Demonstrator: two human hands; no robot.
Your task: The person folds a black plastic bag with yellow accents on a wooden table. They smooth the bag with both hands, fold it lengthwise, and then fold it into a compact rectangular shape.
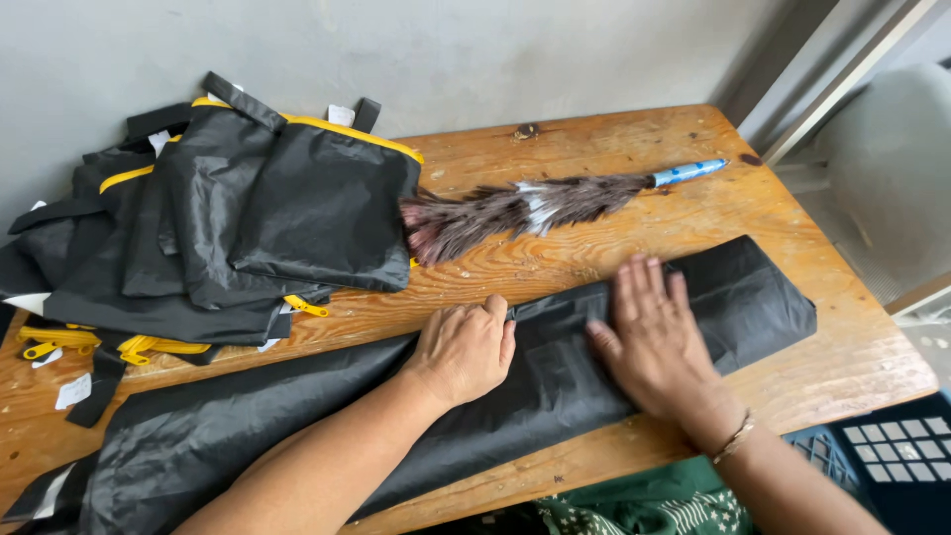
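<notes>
From the head view I see both hands pressed on a long folded strip of black fabric that runs diagonally across the wooden table, from the lower left edge of the picture to the right side of the table. My left hand rests on the strip's upper edge with its fingers curled under, knuckles up; I cannot tell whether they pinch the cloth, because the fingertips are hidden. My right hand lies flat, palm down, fingers spread and holding nothing, just beside the left one on the same strip. A thin bracelet sits on the right wrist.

Behind the hands a feather duster with a blue handle lies on the table, its feathers touching a stack of black bags with yellow trim at the left. The lower bags in that stack are mostly covered, so I cannot count them. The strip's left end is cut off by the frame. At the bottom, green cloth and a dark blue crate show only in part.
</notes>
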